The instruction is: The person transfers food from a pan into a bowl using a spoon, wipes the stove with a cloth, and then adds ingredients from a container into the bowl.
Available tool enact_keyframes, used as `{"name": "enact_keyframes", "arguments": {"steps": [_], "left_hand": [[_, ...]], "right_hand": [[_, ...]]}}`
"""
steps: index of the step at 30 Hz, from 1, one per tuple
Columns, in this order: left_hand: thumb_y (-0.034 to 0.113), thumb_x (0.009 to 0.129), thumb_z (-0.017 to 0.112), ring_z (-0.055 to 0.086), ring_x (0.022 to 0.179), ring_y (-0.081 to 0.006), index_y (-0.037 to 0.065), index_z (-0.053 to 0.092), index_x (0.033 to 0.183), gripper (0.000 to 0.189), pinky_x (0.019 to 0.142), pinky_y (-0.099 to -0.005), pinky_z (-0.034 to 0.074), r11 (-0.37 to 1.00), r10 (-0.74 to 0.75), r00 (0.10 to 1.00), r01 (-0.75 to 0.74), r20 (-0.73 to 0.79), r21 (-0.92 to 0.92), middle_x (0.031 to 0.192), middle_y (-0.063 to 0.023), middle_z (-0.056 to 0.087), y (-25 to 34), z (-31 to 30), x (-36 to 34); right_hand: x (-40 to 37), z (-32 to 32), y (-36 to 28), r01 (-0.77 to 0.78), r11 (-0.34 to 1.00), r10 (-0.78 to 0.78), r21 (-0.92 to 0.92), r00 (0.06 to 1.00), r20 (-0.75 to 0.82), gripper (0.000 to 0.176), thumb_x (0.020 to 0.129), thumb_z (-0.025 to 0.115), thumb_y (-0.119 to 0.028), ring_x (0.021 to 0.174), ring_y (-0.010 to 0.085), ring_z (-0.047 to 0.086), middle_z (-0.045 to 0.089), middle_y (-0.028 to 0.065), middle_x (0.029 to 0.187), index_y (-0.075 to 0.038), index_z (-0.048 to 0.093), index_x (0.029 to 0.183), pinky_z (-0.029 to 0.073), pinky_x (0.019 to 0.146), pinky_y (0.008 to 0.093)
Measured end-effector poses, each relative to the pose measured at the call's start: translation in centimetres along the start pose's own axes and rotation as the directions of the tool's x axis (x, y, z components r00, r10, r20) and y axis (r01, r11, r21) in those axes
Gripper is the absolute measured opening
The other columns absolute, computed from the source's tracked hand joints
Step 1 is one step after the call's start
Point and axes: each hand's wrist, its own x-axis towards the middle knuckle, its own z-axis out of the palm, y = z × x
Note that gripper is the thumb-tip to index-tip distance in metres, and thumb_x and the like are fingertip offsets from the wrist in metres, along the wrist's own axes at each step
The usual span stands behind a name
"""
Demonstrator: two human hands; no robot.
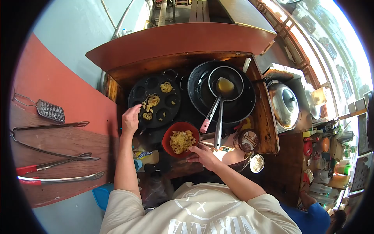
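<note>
Red bowl: The red bowl (167, 140) sits in front of the person, just beside the near edge of the moulded pan; whether the two touch is hard to tell. It looks light and fairly stiff, probably plastic, though the material is not certain.

Right hand: The right hand (205, 156) grips the bowl at its near right side, thumb over the rim and the other fingers reaching lower, partly hidden.

Bowl hold: The rim and outer wall seem the surest place to take it; a loaded bowl gripped on one side may tip, so fingers spread below would steady it.

Yellow pieces: The yellow pieces (182, 141) heap inside the bowl, small and curled. They look soft, moist and likely slippery, apt to scatter or squash under a hard pinch.

Left hand: The left hand (131, 118) is over the left edge of the pan, fingers drawn together near loose pieces; whether they pinch anything cannot be told.

Moulded pan: The moulded pan (171, 112) is dark, round and hollowed, probably heavy, rigid metal and possibly hot. Its small loop handle (170, 72) at the far edge offers a hold, best taken with a cloth.
</note>
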Motion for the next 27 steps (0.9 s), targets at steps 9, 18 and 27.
{"name": "enact_keyframes", "arguments": {"steps": [9, 18, 27], "left_hand": [[0.017, 0.1, 0.059, 0.046, 0.051, -0.0047, 0.0, 0.07, 0.107, 0.022, 0.044, -0.0219, 0.036, 0.597, -0.61, 0.724, 0.688, 0.323, -0.414, 0.068, 0.0001, 0.058, -2.1, -2.0, 2.0], [0.013, 0.1, 0.057, 0.045, 0.048, -0.0064, -0.005, 0.063, 0.106, 0.019, 0.039, -0.0221, 0.031, 0.182, -0.709, 0.519, 0.789, 0.477, -0.586, 0.068, -0.0058, 0.057, -4.4, -1.1, 2.3], [0.014, 0.1, 0.057, 0.046, 0.049, -0.0056, -0.004, 0.062, 0.109, 0.02, 0.042, -0.0212, 0.033, 0.13, -0.699, 0.566, 0.703, 0.438, -0.7, 0.071, -0.005, 0.058, -1.6, -4.4, 0.7]], "right_hand": [[1.9, 0.5, -0.1, 0.014, 0.999, -0.015, -0.032, 0.999, -0.042, 0.047, 0.097, 0.062, -0.025, 0.09, 0.0223, 0.067, 0.062, 0.0158, 0.113, 0.003, 0.044, 0.13, 0.059, 0.083, 0.0351], [2.5, 0.8, -0.3, 0.07, 0.998, -0.07, 0.01, 0.997, -0.02, 0.054, 0.093, 0.066, -0.025, 0.093, 0.0253, 0.067, 0.059, 0.0147, 0.115, 0.003, 0.042, 0.133, 0.058, 0.087, 0.0396], [4.8, 3.6, -3.0, 0.132, 0.991, -0.132, -0.009, 0.991, 0.025, 0.052, 0.093, 0.066, -0.027, 0.091, 0.0252, 0.067, 0.058, 0.0151, 0.116, 0.004, 0.043, 0.129, 0.058, 0.085, 0.0385]]}}
